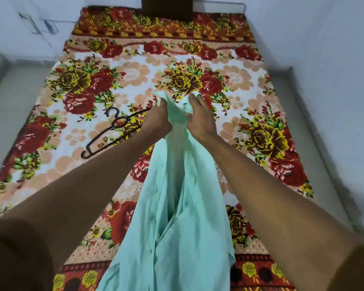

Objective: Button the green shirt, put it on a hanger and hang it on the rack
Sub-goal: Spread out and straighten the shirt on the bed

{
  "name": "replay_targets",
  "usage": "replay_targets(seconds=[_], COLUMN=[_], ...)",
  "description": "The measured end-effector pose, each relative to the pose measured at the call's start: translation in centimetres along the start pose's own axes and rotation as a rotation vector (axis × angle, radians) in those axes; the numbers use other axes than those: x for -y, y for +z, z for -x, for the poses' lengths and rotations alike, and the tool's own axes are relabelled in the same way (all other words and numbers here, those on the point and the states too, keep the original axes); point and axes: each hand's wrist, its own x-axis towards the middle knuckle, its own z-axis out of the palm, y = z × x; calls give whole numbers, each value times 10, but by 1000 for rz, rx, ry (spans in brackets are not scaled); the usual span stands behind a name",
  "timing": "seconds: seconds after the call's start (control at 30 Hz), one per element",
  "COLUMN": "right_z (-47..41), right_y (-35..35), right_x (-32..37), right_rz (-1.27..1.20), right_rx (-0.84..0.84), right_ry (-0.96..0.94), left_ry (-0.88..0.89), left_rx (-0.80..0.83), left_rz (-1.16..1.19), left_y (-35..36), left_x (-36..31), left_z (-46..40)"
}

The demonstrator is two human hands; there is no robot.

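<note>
The pale green shirt (177,217) hangs down in front of me over the bed, gathered in long folds. My left hand (156,120) and my right hand (200,120) both grip its top edge near the collar, close together, held out at arm's length. The collar tips stick up above my fingers. Its buttons are hidden in the folds. A dark hanger (111,131) lies flat on the bed to the left of my left hand, hook pointing away from me. No rack is in view.
A floral blanket (261,127) with red and yellow roses covers the bed. White walls (334,49) close in on the right and far side. A dark wooden post (166,7) stands at the bed's far end. Pale floor (11,97) runs along the left.
</note>
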Motion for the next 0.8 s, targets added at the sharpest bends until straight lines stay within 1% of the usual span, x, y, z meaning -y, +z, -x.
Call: replay_targets(seconds=[0.07, 0.17, 0.27, 0.33, 0.4, 0.43, 0.5, 0.57, 0.6, 0.63, 0.67, 0.7, 0.73, 0.8], right_z=[-21, -32, -29, -21, -7, 4, 34, 76, 98, 117, 135, 147, 156, 161], right_y=[39, 78, 110, 119, 118, 115, 109, 106, 110, 115, 123, 130, 139, 154], right_x=[-24, -55, -85, -99, -101, -97, -80, -57, -47, -38, -28, -21, -16, -11], right_rz=[44, 71, 109, 95, 9, -35, -29, 62, 76, 56, -3, -73, -127, -88], right_rx=[95, 248, 403, 451, 394, 323, 66, -208, -273, -278, -224, -132, 6, 275], right_ry=[53, 165, 233, 262, 323, 361, 380, 295, 239, 180, 131, 113, 130, 189], left_ry=[-15, -8, -67, -92, -78, -94, -137, -158, -166, -174, -177, -176, -183, -208], left_rx=[43, 133, 296, 402, 468, 471, 385, 236, 197, 190, 207, 218, 229, 240], left_rz=[10, 40, 98, 226, 395, 514, 694, 757, 741, 705, 655, 624, 619, 599], left_y=[35, 78, 116, 126, 128, 127, 119, 114, 112, 112, 110, 112, 115, 121], left_x=[11, 18, 26, 34, 48, 58, 80, 100, 109, 116, 121, 124, 128, 131], left_z=[-32, -53, -59, -52, -42, -33, -8, 23, 40, 53, 69, 77, 85, 97])
